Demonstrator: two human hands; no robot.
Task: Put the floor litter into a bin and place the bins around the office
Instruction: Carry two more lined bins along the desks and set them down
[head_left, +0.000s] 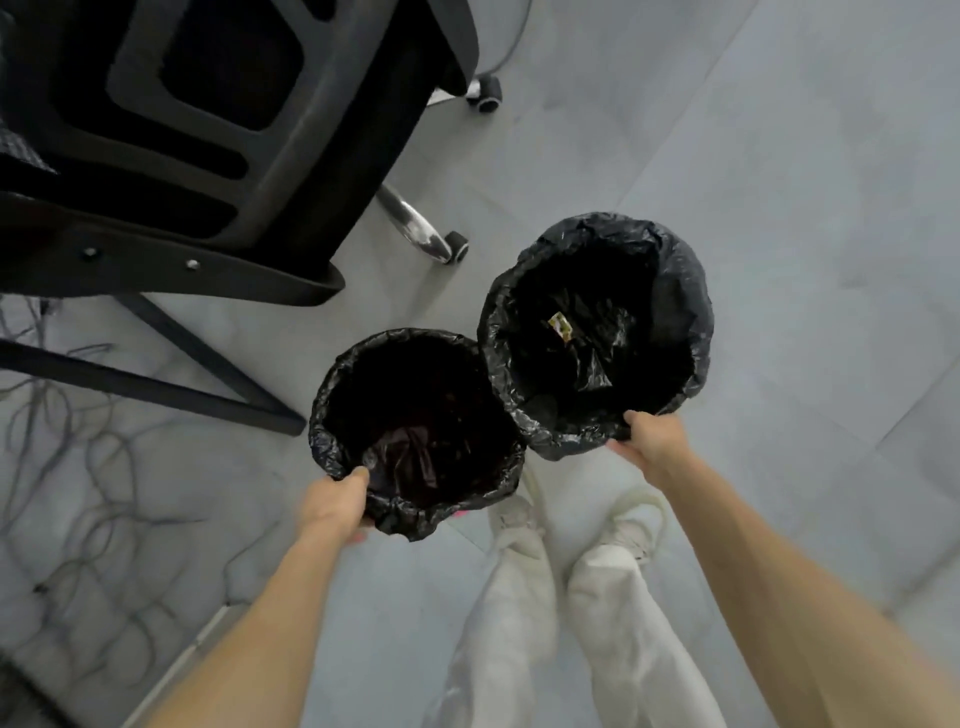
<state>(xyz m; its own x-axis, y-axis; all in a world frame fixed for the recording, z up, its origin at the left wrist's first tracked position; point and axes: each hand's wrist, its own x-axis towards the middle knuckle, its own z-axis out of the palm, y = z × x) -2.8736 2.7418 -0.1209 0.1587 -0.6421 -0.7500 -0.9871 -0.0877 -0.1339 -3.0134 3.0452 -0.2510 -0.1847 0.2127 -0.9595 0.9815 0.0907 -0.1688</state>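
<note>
Head view, straight down at grey floor (779, 156). Grips near rim of left bin (322, 410) with left hand (337, 499), fingers (357, 477) curled tight over the black liner edge. Grips near rim of right bin (698, 312) with right hand (649, 441) the same way, fingers (635, 417) clamping liner and rim together. Carries both bins side by side, rims touching or nearly so, probably clear of the floor; motion blur, hard to be sure. Shows one small litter scrap (560, 327) at the bottom of right bin; nothing certain in left bin beyond crumpled liner. Has office chair (208, 130) at upper left, its castor (457, 244) near the bins, loose cables (78, 493) on the floor at left, pale trousers (514, 597) below. Judged step: taking bins to their spots. To do it well: keep both level so the scrap does not tip out, pinch liner with rim so the bag cannot slip, steer wide of castor and cables, set each down upright, well apart, out of the walkway.
</note>
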